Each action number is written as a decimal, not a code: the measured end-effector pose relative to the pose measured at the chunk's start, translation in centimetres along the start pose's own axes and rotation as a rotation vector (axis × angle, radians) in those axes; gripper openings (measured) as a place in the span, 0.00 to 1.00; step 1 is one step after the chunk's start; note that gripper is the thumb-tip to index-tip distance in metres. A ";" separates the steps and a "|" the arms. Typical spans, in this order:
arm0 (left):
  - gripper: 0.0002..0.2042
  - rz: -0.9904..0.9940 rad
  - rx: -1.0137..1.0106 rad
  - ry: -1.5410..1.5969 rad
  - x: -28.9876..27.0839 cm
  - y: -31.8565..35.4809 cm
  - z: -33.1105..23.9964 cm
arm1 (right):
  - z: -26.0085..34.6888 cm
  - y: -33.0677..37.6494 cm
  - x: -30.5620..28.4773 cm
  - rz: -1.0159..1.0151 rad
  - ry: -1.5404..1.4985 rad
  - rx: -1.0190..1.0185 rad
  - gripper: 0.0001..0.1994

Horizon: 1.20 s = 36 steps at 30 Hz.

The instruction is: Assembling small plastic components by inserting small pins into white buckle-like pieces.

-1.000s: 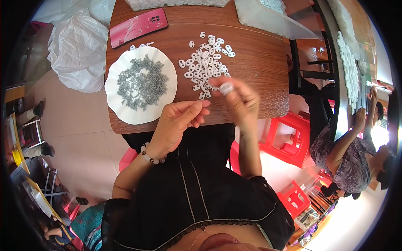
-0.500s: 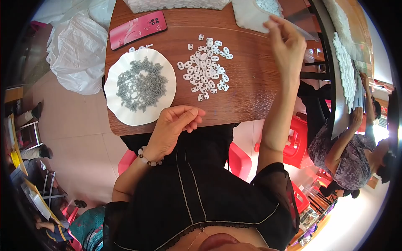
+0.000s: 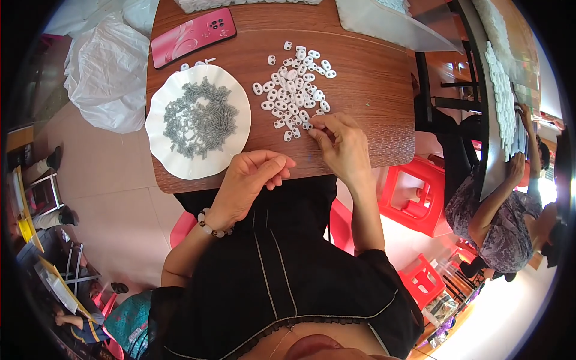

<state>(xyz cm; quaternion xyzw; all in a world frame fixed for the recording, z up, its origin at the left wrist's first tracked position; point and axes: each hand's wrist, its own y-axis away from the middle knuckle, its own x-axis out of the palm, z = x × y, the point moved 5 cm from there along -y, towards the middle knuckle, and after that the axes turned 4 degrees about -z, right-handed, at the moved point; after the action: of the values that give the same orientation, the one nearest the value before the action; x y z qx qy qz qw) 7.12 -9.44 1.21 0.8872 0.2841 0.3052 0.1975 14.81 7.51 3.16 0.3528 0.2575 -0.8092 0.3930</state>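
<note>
Small white oval plastic pieces with two holes lie in a loose pile on the brown table. At the pile's near right edge, my right hand has thumb and forefinger closing on one of these pieces. My left hand, with a beaded bracelet at the wrist, hovers by the table's front edge. Its thumb and fingers are pinched together, and anything between them is hidden. Left of the pile stands a white wavy-rimmed plate holding many small grey pin-like parts.
A pink phone lies at the far left of the table, with a few white bits between it and the plate. Translucent containers stand at the back. A red stool is at the right, where another person works.
My right hand has come down from the container at the far right to the near edge of the white pile. My left hand stays in its pinch.
</note>
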 end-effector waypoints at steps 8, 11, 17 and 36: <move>0.11 0.012 -0.026 -0.027 0.3 -0.1 0.6 | 0.4 0.2 0.9 -0.046 0.082 -0.037 0.06; 0.11 0.003 0.007 -0.030 0.3 -0.2 0.7 | 0.4 0.2 0.8 -0.049 0.109 -0.055 0.06; 0.12 -0.010 0.029 -0.056 0.4 -0.2 0.6 | 0.6 0.1 1.1 -0.051 0.123 -0.074 0.07; 0.07 -0.222 0.463 -0.781 1.2 -0.1 -2.3 | -1.1 2.1 -0.6 -0.217 -0.375 0.202 0.05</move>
<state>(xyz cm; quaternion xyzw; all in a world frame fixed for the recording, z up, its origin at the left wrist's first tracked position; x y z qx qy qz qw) 6.36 -8.21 3.42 0.9206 0.3424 -0.1463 0.1178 17.21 7.37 2.63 0.2043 0.1340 -0.9197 0.3073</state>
